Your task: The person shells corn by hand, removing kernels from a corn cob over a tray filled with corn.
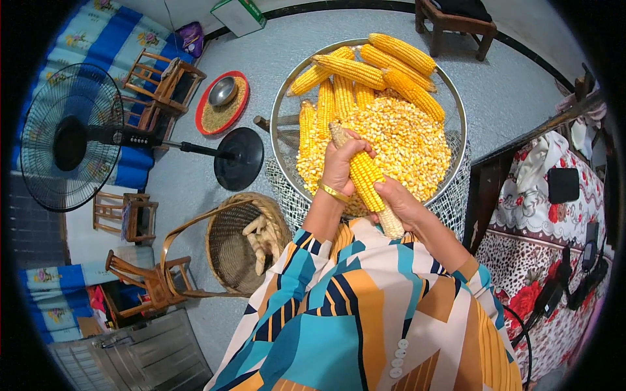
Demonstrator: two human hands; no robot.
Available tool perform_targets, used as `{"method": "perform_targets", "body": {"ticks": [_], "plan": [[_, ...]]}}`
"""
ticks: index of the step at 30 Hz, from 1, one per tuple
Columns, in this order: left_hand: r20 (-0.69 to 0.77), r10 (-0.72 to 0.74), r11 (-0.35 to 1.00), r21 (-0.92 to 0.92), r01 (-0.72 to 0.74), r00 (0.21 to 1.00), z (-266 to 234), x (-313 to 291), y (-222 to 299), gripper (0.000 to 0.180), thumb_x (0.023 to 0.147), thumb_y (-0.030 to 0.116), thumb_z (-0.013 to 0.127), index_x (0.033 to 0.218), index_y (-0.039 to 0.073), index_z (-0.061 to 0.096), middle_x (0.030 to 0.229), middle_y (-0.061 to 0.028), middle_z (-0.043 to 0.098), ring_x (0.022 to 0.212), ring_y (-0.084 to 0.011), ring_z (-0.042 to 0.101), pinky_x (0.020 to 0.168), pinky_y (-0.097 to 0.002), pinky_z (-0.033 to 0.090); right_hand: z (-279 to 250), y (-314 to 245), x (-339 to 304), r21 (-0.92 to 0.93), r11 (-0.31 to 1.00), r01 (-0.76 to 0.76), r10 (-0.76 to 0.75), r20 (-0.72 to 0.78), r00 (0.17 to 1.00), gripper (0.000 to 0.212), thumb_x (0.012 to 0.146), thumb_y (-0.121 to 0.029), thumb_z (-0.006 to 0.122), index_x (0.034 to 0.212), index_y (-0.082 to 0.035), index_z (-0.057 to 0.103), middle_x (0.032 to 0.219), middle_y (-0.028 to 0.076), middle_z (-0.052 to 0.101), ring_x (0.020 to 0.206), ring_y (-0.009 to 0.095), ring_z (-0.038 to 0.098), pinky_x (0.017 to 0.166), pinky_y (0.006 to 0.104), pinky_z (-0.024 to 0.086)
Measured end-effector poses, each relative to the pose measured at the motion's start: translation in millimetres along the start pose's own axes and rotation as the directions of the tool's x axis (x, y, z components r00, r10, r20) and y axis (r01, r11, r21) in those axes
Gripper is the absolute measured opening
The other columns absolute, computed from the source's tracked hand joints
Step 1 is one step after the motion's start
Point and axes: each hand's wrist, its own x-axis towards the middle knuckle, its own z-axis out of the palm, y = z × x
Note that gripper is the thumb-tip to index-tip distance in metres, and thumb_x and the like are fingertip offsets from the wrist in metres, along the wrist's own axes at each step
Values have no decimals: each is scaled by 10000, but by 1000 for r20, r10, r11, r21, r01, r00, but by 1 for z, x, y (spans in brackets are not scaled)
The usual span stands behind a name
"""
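Both my hands grip one corn cob [367,180], held slanting over a wide round metal tray [462,140]. My left hand [340,165] is wrapped round its upper part, where the tip is stripped pale. Lower down, my right hand [399,201] closes on the cob from the right, near its other bare end; yellow kernels still cover the middle. Beneath lies a heap of loose corn kernels [407,144] in the tray. Several whole yellow corn cobs [352,70] rest along the tray's far and left side.
A woven basket [225,251] with stripped cobs [262,241] stands at left. Beyond it are a standing fan [72,137], a red basin [202,124] of grain with a metal bowl [223,91], and wooden chairs [160,85]. A cloth-covered bed [521,234] is at right, a stool [456,25] far right.
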Motion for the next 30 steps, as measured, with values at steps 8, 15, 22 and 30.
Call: {"method": "perform_targets", "body": {"ticks": [8, 15, 22, 30], "plan": [[-121, 30, 999, 38, -26, 992, -5, -4, 6, 141, 728, 12, 547, 828, 55, 457, 685, -93, 542, 613, -195, 559, 589, -311, 499, 8, -5, -1, 68, 992, -108, 114, -84, 990, 309, 880, -333, 440, 1005, -52, 416, 709, 47, 501, 496, 127, 509, 443, 249, 454], [-131, 58, 996, 71, -49, 990, -3, -3, 4, 139, 717, 10, 539, 824, 28, 452, 674, -98, 539, 583, -184, 555, 550, -291, 489, -4, -5, 3, -82, 991, -104, 108, 48, 993, 360, 906, -359, 388, 973, -10, 449, 758, 107, 552, 530, 163, 556, 509, 270, 494], [-160, 78, 996, 54, -70, 984, -14, 1, 4, 59, 739, 31, 548, 756, 41, 492, 658, -85, 547, 587, -180, 558, 587, -291, 495, 0, -9, -2, 29, 996, -85, 87, -48, 995, 277, 893, -235, 404, 1001, 8, 484, 834, 112, 569, 677, 159, 590, 589, 263, 499], [-223, 66, 997, 64, -53, 973, -19, 2, 3, 108, 762, 98, 591, 802, 23, 525, 693, -90, 576, 629, -185, 588, 581, -291, 502, -5, 4, -5, -646, 763, 20, -147, -143, 979, 396, 922, -356, 355, 1024, -5, 508, 833, 103, 587, 692, 150, 572, 622, 256, 455]]}}
